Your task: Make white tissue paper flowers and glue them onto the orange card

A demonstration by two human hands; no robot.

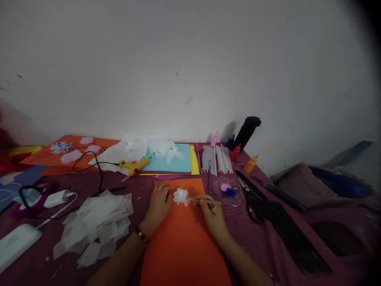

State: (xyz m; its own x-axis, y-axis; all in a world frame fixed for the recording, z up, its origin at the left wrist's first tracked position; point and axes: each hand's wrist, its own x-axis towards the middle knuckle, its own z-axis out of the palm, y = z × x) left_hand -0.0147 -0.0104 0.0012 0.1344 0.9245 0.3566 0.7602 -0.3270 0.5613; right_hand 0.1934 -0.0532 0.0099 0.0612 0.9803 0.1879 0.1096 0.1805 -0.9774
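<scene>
An orange paper sheet lies on the maroon cutting mat in front of me. A small white tissue-paper flower sits near the sheet's top edge. My left hand rests palm down on the sheet's upper left, its fingers curled beside the flower. My right hand pinches a thin wooden stick whose tip points at the flower.
A pile of white tissue pieces lies at the left. A yellow glue gun rests on coloured sheets behind, with glue sticks and small bottles. Black scissors and a long black blade lie to the right. Cables and a white adapter sit far left.
</scene>
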